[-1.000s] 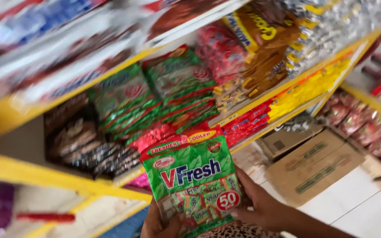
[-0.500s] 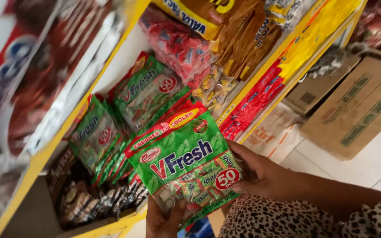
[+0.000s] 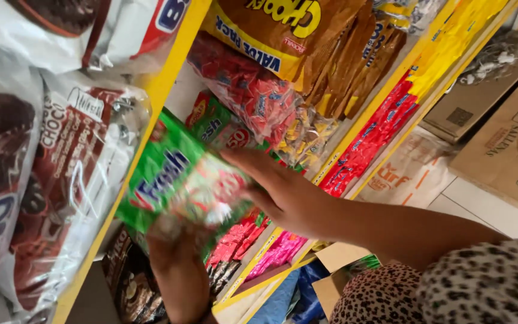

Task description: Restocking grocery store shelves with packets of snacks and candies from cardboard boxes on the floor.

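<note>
1. Against the yellow shelf edge (image 3: 169, 78), a green candy bag (image 3: 178, 180) sits tilted and motion-blurred, held up between both hands.
2. Below the bag, the left hand (image 3: 178, 264) comes up from underneath; its fingers close on the bag's lower edge, though the blur hides exactly how they grip.
3. To the right of the bag, the right hand (image 3: 277, 192) lies flat, fingers straight and close together, pressing against the bag's side.
4. Behind the bag, deeper on the same shelf, another green bag (image 3: 217, 126) of the same kind stands, with a red candy bag (image 3: 247, 90) just beside it.
5. Above the red bag lie brown snack packs (image 3: 325, 42).
6. Left of the yellow shelf edge hang clear bags of chocolate biscuits (image 3: 61, 180).
7. Beneath the held bag, dark sachets (image 3: 130, 288) are packed on the same shelf.
8. Far right of the shelf, cardboard boxes (image 3: 505, 144) rest on the white floor.
9. A spotted sleeve (image 3: 451, 288) covers the right arm.
</note>
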